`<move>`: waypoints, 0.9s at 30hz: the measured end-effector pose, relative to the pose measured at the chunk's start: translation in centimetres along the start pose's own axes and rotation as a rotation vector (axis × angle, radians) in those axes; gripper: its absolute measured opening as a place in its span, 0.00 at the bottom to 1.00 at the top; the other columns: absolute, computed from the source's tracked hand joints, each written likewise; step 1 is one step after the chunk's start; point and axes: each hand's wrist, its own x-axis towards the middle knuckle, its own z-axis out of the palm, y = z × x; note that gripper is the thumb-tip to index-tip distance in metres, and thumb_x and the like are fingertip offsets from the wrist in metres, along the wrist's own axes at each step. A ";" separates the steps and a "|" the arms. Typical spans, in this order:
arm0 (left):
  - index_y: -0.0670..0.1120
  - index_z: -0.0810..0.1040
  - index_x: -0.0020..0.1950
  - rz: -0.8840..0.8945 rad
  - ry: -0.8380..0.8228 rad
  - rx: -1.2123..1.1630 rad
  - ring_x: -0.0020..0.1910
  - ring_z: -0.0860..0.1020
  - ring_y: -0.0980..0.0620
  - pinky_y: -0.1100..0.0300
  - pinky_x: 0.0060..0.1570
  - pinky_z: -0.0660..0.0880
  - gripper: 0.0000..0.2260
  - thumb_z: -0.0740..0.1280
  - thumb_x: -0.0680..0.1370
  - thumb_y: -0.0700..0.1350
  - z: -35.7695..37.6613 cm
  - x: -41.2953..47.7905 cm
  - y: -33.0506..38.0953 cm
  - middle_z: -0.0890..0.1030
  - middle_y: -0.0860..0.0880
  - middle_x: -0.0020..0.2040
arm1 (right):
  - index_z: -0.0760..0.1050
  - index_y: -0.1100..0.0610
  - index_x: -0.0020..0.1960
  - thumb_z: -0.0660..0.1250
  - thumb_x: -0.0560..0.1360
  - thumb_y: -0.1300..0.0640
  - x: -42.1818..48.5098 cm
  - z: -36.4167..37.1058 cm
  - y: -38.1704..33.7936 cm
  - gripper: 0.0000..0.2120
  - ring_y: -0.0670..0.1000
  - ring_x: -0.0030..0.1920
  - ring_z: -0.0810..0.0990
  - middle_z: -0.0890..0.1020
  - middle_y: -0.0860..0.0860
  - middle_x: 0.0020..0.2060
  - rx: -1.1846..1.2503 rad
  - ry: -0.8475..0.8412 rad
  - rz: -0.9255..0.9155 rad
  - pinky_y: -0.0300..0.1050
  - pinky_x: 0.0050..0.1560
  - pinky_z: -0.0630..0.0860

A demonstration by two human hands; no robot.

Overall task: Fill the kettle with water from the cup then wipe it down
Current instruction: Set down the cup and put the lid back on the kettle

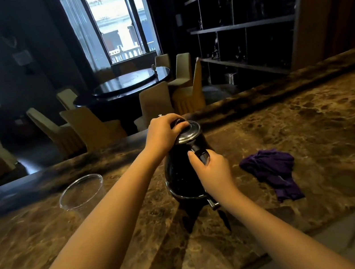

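We have the black electric kettle [187,170] upright on the marble counter [311,126]. Our right hand [213,170] is wrapped around its handle; our left hand [164,134] is curled over the lid. The clear plastic cup [82,195] stands left of the kettle, looking empty, and the purple cloth [272,172] lies to its right. We judge the lid is being seated: press straight down while steadying the handle.

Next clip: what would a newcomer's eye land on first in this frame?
First, the black kettle at the centre of the marble counter, with the left hand on its lid and the right hand around its handle. Next, the clear plastic cup standing upright to the kettle's left and the crumpled purple cloth lying to its right, both apart from it.
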 end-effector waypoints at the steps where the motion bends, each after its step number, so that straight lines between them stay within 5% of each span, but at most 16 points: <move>1: 0.44 0.81 0.53 0.013 -0.007 0.001 0.48 0.77 0.54 0.63 0.47 0.69 0.11 0.66 0.75 0.48 -0.1 0.1 -0.1 0.84 0.45 0.50 | 0.69 0.51 0.32 0.64 0.75 0.50 0.0 0.0 0.0 0.14 0.43 0.31 0.73 0.75 0.45 0.28 -0.002 -0.002 -0.005 0.39 0.33 0.67; 7: 0.44 0.81 0.54 0.061 -0.040 0.011 0.50 0.79 0.52 0.64 0.48 0.70 0.11 0.66 0.75 0.48 -0.2 0.7 -0.6 0.84 0.46 0.51 | 0.74 0.57 0.42 0.62 0.75 0.47 -0.4 0.6 0.5 0.13 0.42 0.33 0.74 0.75 0.44 0.31 0.006 -0.035 -0.048 0.40 0.37 0.69; 12: 0.45 0.81 0.54 0.081 -0.079 0.003 0.52 0.79 0.51 0.60 0.51 0.73 0.12 0.67 0.75 0.48 -0.1 1.4 -1.0 0.83 0.46 0.52 | 0.68 0.55 0.46 0.61 0.77 0.51 -1.6 1.3 1.4 0.08 0.39 0.28 0.73 0.68 0.42 0.28 -0.001 0.026 -0.167 0.31 0.29 0.67; 15: 0.46 0.80 0.55 0.133 -0.126 0.038 0.50 0.78 0.52 0.62 0.49 0.70 0.11 0.67 0.75 0.47 -0.6 1.8 -1.2 0.82 0.46 0.53 | 0.68 0.56 0.53 0.59 0.78 0.51 -2.1 2.4 1.4 0.09 0.39 0.32 0.71 0.71 0.42 0.35 0.009 0.028 -0.161 0.29 0.31 0.67; 18: 0.45 0.79 0.57 0.183 -0.108 0.173 0.49 0.78 0.50 0.58 0.47 0.71 0.13 0.66 0.75 0.49 -1.4 1.7 -1.1 0.82 0.46 0.53 | 0.66 0.57 0.60 0.57 0.78 0.50 -2.9 3.4 0.8 0.15 0.40 0.46 0.71 0.73 0.47 0.49 0.014 -0.070 -0.122 0.29 0.45 0.70; 22: 0.46 0.75 0.62 0.026 0.123 0.030 0.56 0.78 0.50 0.59 0.54 0.71 0.15 0.63 0.77 0.49 -2.2 -1.4 -0.6 0.81 0.46 0.57 | 0.70 0.57 0.61 0.49 0.75 0.43 -3.5 1.3 1.3 0.24 0.52 0.57 0.67 0.75 0.53 0.56 -0.306 -0.103 -0.233 0.47 0.58 0.65; 27: 0.44 0.73 0.59 -0.255 0.387 -0.276 0.43 0.74 0.63 0.77 0.42 0.69 0.12 0.60 0.78 0.47 -0.1 -9.8 1.4 0.77 0.51 0.50 | 0.73 0.55 0.60 0.59 0.76 0.52 -0.4 -8.1 5.2 0.14 0.58 0.60 0.66 0.74 0.55 0.60 -0.732 0.123 -0.114 0.56 0.59 0.65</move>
